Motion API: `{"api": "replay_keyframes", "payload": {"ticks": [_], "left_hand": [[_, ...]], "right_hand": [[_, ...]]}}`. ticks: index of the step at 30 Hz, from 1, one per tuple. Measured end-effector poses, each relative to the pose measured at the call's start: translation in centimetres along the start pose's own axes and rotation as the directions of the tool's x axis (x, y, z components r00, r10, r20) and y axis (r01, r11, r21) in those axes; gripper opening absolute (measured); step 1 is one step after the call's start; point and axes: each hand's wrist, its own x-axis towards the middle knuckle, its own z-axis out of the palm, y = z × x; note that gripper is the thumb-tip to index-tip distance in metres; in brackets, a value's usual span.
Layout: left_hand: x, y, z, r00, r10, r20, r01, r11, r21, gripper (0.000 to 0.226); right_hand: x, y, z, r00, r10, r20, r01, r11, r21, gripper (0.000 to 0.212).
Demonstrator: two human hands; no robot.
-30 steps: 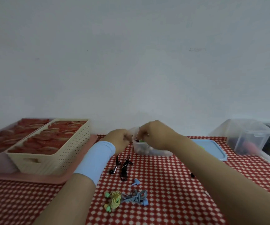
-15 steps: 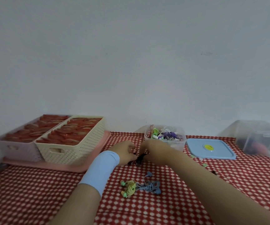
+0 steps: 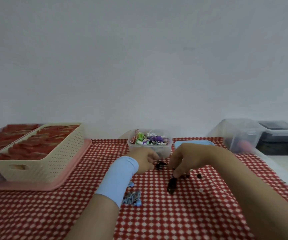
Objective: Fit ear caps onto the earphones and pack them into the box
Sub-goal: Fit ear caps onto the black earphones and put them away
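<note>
My left hand pinches one end of a black earphone just above the red checked cloth. My right hand reaches down with curled fingers and pinches a small black piece at the cloth. A dark coiled bundle of the black earphone cable lies just below my right fingers. A small black ear cap sits loose to the right. A clear box behind my hands holds several colourful earphones. A blue earphone bundle lies by my left forearm.
A cream perforated basket of red packets stands on a pink tray at the left, with a second basket behind it. A blue lid lies behind my right hand. Clear storage bins stand at the right, near a wall.
Both hands came back from the clear box to the cloth. My right hand then moved right and down to the black pieces, stretching away from my left hand.
</note>
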Motion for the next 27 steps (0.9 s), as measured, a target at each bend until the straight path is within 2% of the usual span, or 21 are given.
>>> {"api": "replay_keyframes", "payload": {"ticks": [3,6,9,13,18,22,27], "left_hand": [[0.9,1.1,1.0,1.000,0.015,-0.015,-0.014,0.995,0.096,0.043],[1.5,1.4,1.5,1.000,-0.014,-0.012,0.015,0.991,0.131,0.044],[2.1,1.5,1.7,0.998,-0.058,-0.013,0.059,0.993,0.103,0.042],[2.4,1.5,1.6,0.996,-0.063,-0.056,0.065,0.997,0.031,0.026],[2.4,1.1,1.0,0.996,-0.008,-0.086,-0.001,0.994,-0.107,0.012],[2.1,0.9,0.6,0.997,0.033,-0.077,-0.053,0.959,-0.279,0.013],[2.1,0.5,0.8,0.994,0.053,-0.099,-0.096,0.858,-0.504,0.015]], "right_hand": [[-0.5,1.6,-0.4,0.993,-0.011,-0.114,0.029,0.988,0.152,0.017],[-0.7,3.2,-0.8,0.981,0.031,-0.192,-0.020,0.998,0.060,0.016],[-0.4,4.2,-0.6,0.988,0.098,-0.121,-0.100,0.995,-0.013,0.023],[0.0,3.8,0.0,0.992,0.122,-0.012,-0.123,0.991,-0.052,0.018],[0.9,3.7,0.5,0.994,0.102,-0.027,-0.104,0.990,-0.096,0.010],[0.3,4.1,-0.4,0.993,0.073,-0.096,-0.069,0.997,0.041,0.011],[0.3,3.6,-0.4,0.959,0.041,-0.282,0.037,0.963,0.267,0.019]]}}
